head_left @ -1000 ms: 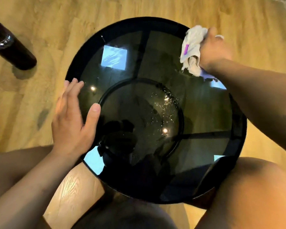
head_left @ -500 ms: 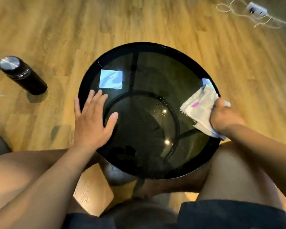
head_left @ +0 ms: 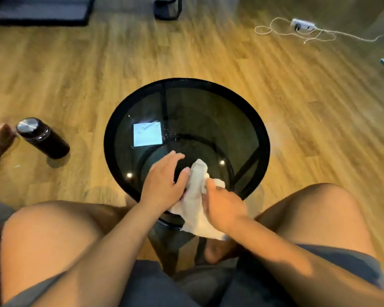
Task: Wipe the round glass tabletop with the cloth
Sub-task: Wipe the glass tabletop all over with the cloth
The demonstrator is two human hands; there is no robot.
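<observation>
Crumpled white cloth [head_left: 196, 196]: long axis runs near-to-far, far end toward the centre of the round dark smoked-glass tabletop [head_left: 208, 120], near end draped over the near rim. Left hand [head_left: 164, 182]: flat on the glass, fingers spread open, thumb touching the cloth. Right hand [head_left: 223, 206]: on the cloth at the near edge; whether its fingers grip, cannot tell. Far and right glass bare. Black cylindrical flask with steel cap [head_left: 42, 137]: upright on the wooden floor [head_left: 297, 103], well left. White power strip with cord [head_left: 302, 25]: far right.
</observation>
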